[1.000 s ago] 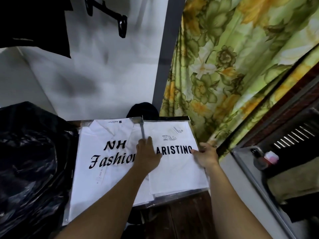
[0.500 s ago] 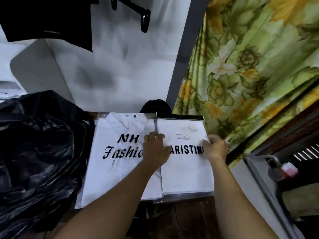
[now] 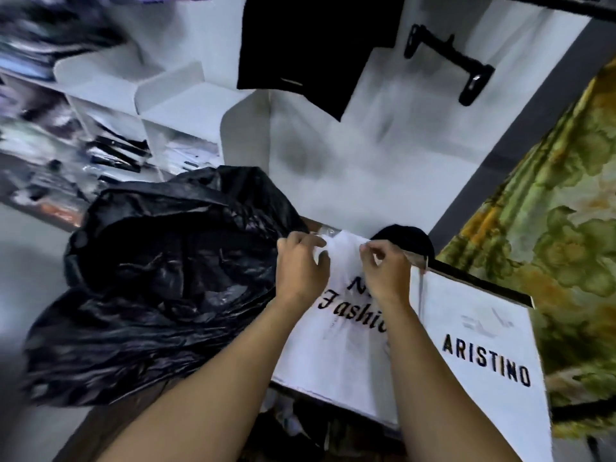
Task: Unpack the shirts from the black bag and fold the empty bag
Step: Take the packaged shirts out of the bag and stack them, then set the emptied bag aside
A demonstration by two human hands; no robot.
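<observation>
Two packaged white shirts lie side by side on a wooden surface. The left one reads "NH Fashion" [image 3: 336, 345]; the right one reads "ARISTINO" [image 3: 483, 355]. My left hand [image 3: 301, 268] and my right hand [image 3: 386, 268] both pinch the far top edge of the "NH Fashion" shirt, near its collar. A large crumpled black plastic bag [image 3: 160, 278] bulges just left of the shirts, touching my left hand's side. What the bag holds is hidden.
A black cap-like object [image 3: 403, 236] sits behind the shirts against the white wall. A floral green curtain [image 3: 550, 201] hangs at right. White shelves [image 3: 160, 121] with folded clothes stand at left. A black garment [image 3: 310, 45] hangs overhead.
Both hands left the "ARISTINO" shirt and moved left and farther, onto the top edge of the "NH Fashion" shirt. The camera view swung left, showing the bag and shelves.
</observation>
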